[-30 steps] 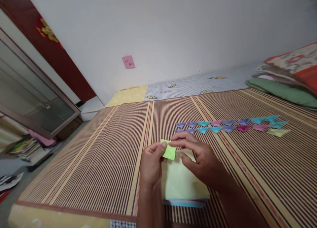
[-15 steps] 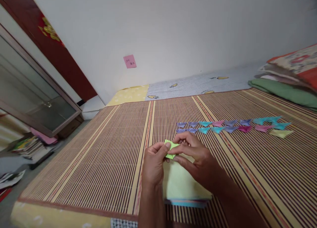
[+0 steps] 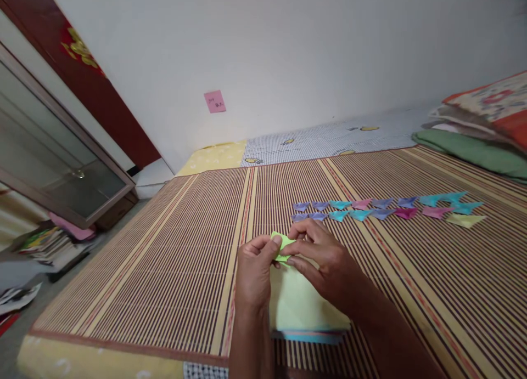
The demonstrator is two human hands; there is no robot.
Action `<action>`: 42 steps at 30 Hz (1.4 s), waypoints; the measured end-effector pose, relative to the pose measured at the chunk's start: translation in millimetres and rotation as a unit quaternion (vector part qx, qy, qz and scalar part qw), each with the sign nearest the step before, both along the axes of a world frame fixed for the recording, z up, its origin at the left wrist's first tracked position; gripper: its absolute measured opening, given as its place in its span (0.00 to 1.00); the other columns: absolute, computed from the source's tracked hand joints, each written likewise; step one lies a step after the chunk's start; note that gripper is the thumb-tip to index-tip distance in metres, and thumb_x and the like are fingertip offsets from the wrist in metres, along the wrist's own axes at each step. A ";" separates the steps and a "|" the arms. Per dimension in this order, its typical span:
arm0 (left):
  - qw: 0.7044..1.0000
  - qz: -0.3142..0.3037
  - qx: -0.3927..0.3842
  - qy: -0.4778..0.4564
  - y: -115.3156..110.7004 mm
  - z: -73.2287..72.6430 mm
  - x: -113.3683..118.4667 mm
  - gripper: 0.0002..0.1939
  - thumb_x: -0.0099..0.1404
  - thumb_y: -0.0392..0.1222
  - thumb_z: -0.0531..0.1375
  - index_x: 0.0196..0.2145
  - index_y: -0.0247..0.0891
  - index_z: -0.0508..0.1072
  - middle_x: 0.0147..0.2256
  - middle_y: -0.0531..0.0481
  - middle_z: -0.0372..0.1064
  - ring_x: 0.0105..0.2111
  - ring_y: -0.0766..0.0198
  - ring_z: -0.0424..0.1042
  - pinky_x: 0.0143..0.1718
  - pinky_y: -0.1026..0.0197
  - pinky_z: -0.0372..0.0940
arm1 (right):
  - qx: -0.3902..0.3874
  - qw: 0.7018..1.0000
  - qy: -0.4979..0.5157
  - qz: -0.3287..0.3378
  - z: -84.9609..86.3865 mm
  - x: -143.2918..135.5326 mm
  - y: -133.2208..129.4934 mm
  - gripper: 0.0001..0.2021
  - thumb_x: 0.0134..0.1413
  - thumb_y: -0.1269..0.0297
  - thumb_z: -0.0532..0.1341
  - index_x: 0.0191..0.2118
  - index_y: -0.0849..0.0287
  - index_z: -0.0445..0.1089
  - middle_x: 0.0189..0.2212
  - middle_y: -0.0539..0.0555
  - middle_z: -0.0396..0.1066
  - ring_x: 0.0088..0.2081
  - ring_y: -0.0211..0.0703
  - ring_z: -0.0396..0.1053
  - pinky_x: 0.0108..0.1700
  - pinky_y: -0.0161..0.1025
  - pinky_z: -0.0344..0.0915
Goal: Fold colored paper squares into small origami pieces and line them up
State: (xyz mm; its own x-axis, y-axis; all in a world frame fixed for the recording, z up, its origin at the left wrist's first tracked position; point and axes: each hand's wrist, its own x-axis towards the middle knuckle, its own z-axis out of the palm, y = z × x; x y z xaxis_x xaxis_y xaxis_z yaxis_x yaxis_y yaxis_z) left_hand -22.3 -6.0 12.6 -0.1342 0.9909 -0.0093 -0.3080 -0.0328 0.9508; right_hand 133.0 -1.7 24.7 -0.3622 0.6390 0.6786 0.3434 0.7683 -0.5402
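A small folded lime-green paper (image 3: pixel 282 244) is held up between my two hands. My left hand (image 3: pixel 255 272) pinches its left side, thumb on top. My right hand (image 3: pixel 325 258) has its fingers and thumb closed on the right side of the same paper, hiding part of it. Below them lies a stack of square paper (image 3: pixel 307 305), pale yellow on top with blue and pink edges showing. Beyond my hands, two rows of small folded paper pieces (image 3: pixel 361 215) in purple, blue, pink and yellow rest on the striped mat (image 3: pixel 197 258).
Folded bedding, including a green piece (image 3: pixel 469 151), is piled at the far right. A pink note (image 3: pixel 215 101) is on the wall. At the left stand a glass-panelled cabinet (image 3: pixel 61 148) and a stack of books (image 3: pixel 49 246).
The green paper is tilted slightly differently between my fingers. Both hands have shifted a little to the left in view, along with the scene.
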 end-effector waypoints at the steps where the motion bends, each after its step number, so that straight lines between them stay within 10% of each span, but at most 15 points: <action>1: 1.000 -0.002 0.008 0.008 -0.6 0.2 -0.1 0.15 0.55 0.49 0.72 0.23 0.34 0.77 0.21 0.54 0.66 0.23 0.69 0.60 0.25 0.66 0.56 | -0.010 1.000 0.012 0.001 -0.1 -0.1 -0.2 0.07 0.63 0.76 0.61 0.37 0.60 0.75 0.38 0.55 0.65 0.43 0.46 0.67 0.45 0.43 0.65; 29: 0.976 -0.171 0.054 0.125 -9.1 3.1 -16.3 0.20 0.70 0.52 0.60 0.26 0.36 0.70 0.25 0.55 0.57 0.26 0.66 0.54 0.29 0.63 0.51 | -0.131 0.990 0.048 0.015 -4.2 3.3 0.5 0.08 0.62 0.72 0.60 0.31 0.58 0.67 0.30 0.49 0.65 0.34 0.41 0.65 0.37 0.39 0.60; 42: 0.989 -0.118 -0.028 -0.083 -4.9 5.0 0.7 0.20 0.60 0.54 0.70 0.26 0.33 0.76 0.22 0.53 0.66 0.24 0.68 0.61 0.28 0.66 0.58 | -0.049 0.999 -0.006 -0.007 -0.1 4.0 0.0 0.05 0.63 0.74 0.62 0.35 0.59 0.72 0.34 0.52 0.67 0.39 0.45 0.66 0.41 0.41 0.61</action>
State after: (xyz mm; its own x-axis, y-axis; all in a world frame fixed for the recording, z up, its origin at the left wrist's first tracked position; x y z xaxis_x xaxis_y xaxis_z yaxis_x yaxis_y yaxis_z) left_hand -21.6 -10.8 17.6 0.1090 0.9917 -0.0681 -0.4522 0.1105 0.8850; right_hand 137.0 -1.7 24.6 -0.3611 0.7071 0.6080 0.3606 0.7071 -0.6082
